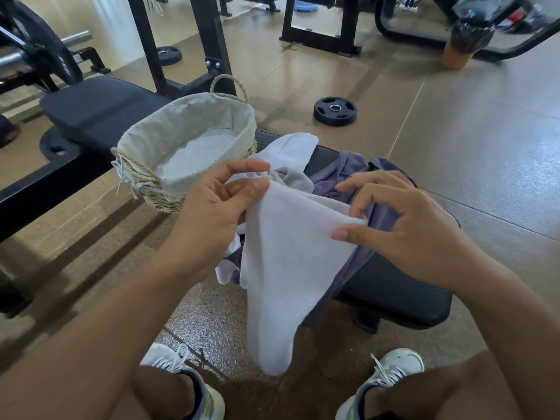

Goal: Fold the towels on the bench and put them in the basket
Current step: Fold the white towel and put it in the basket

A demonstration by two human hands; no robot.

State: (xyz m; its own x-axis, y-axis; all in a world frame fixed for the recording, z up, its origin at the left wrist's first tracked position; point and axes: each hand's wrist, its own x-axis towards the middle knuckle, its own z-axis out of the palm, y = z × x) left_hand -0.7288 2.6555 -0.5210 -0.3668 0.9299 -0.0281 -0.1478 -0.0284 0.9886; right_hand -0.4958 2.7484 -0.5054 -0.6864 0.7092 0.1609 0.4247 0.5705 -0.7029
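Observation:
I hold a white towel (285, 268) up over the near end of the black bench (400, 292). My left hand (218, 201) pinches its upper left corner between thumb and fingers. My right hand (406, 225) pinches the upper right corner with thumb and forefinger. The towel hangs down in a point toward the floor between my shoes. A purple towel (339, 174) and more white cloth (291, 153) lie crumpled on the bench behind it. The woven basket (145, 174) with a pale dotted lining stands on the bench to the left, with nothing inside.
A black weight plate (335, 111) lies on the floor beyond the bench. A barbell rack (209, 50) stands behind the basket, with a loaded bar at far left. An orange-brown shaker bottle (462, 47) stands at the back right. Brown rubber floor lies to the right.

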